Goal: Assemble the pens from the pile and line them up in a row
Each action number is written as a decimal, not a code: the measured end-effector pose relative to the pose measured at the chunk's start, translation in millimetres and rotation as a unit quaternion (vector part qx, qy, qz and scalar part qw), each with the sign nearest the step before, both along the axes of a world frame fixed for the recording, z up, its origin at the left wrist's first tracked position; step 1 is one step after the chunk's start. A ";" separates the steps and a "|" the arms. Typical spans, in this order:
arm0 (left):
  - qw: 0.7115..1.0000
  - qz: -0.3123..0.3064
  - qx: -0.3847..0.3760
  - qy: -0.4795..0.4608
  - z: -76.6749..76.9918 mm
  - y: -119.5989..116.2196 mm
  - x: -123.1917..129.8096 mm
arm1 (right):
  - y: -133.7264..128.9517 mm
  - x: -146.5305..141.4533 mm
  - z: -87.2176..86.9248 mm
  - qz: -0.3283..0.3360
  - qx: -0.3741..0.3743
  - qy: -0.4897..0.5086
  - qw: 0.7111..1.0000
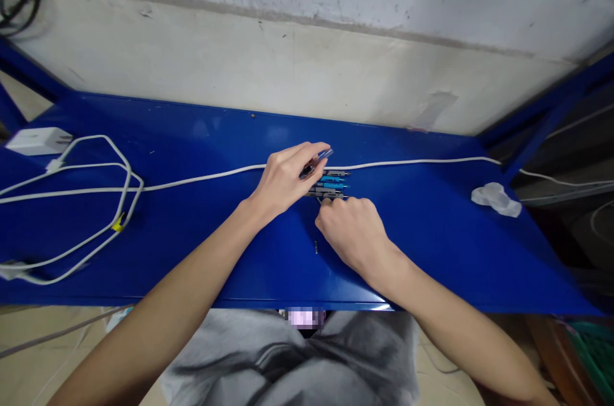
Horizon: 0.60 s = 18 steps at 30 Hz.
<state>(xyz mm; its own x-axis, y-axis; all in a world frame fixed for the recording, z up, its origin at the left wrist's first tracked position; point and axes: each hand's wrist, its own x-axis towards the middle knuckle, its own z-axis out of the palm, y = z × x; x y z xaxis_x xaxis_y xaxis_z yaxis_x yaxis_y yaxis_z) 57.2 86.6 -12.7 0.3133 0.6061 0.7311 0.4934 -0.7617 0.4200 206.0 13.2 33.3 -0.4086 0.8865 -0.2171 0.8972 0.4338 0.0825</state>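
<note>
Several pens [338, 183], dark and light blue, lie side by side on the blue table [192, 252] between my hands. My left hand [290, 177] is closed on a pen with a clear end [327, 153], just above and left of the row. At the near edge of the row, my right hand [352, 227] has its fingers curled, touching or close to the nearest pen; what they hold, if anything, is hidden. A small thin metallic piece [316, 247] rests on the table left of my right hand.
A white cable [206, 178] crosses the table behind the pens and loops at the left, near a white adapter [41, 140]. Crumpled white plastic [496, 199] lies at the right. A pale wall [240, 61] stands behind, with blue frame posts at both sides.
</note>
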 end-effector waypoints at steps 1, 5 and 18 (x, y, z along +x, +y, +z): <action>1.000 -0.001 -0.004 0.004 0.6 -0.2 -0.3 | 0.4 0.4 -0.6 -0.003 0.008 0.000 1.000; 1.000 0.001 -0.012 0.006 2.2 -0.8 -1.5 | 1.4 1.4 -1.4 0.000 0.019 -0.009 1.000; 0.998 0.003 -0.059 0.015 1.1 -0.9 -3.2 | 2.2 6.7 13.6 -0.011 -0.013 -0.036 0.999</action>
